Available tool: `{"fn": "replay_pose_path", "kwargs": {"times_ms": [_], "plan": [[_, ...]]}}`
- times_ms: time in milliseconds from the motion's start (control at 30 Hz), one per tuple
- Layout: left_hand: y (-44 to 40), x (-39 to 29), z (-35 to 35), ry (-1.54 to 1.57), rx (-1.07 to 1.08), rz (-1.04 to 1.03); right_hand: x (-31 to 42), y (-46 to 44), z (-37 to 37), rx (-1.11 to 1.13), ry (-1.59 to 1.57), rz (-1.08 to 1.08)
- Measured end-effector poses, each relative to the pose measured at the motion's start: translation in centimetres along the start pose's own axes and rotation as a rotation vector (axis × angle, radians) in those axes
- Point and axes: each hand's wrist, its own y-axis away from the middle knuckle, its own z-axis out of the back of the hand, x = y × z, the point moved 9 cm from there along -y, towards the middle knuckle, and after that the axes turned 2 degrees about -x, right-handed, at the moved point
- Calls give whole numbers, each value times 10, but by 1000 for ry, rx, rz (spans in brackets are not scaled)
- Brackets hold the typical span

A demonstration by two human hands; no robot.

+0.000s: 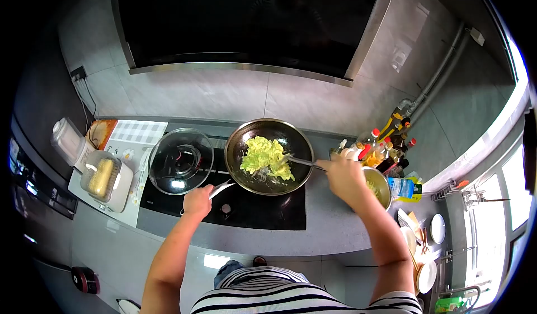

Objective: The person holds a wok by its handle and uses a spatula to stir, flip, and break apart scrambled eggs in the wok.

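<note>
My left hand (198, 201) is wrapped around the pale handle (222, 188) of a dark wok (298, 137). Inside the wok lies a heap of chopped yellow-green food (263, 156), perhaps cabbage or egg with greens. From the right, my right hand (342, 174) grips a metal spatula (302, 161), whose head reaches into the food's right side. Under the wok is a black cooktop (268, 213). A glass lid (162, 171) rests to the left of the wok. Beside my right forearm stands a metal bowl (387, 190), partly hidden, with pale contents.
Several sauce bottles (386, 153) crowd the back right corner. Dishes (427, 276) and a white plate (438, 229) sit near the sink. A white container (120, 188) with yellow contents stands at left. Overhead, a dark range hood (240, 23) juts out.
</note>
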Motion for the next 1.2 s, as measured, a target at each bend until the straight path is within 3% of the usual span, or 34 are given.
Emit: {"fn": "replay_pose_path", "kwargs": {"times_ms": [167,300,433,567,667,800,900,1000,1033,1133,1200], "plan": [[-2,-2,5,0,3,4,-6,-19,-39,44,61,85],[-2,-1,3,25,2,2,-8,-50,-72,-49,-146,-66],[-3,-1,5,-1,9,0,-46,-55,-43,98,-34,-236],[-4,2,1,-9,23,10,-55,-66,-62,514,-19,-298],[-4,1,2,-4,19,15,-53,-86,-160,648,-485,-400],[-4,2,-2,29,-19,-13,-50,-74,-157,172,-547,-96],[-3,3,-1,42,-13,4,-63,-51,-104,29,-471,-67],[-5,3,0,40,7,3,-80,-50,-77,34,-317,-106],[-5,4,1,46,8,-4,-87,-57,-90,174,-252,-190],[-7,4,1,52,5,-9,-96,-89,-123,319,-231,-332],[-6,6,0,52,11,-6,-76,-118,-131,272,-304,-253]]}}
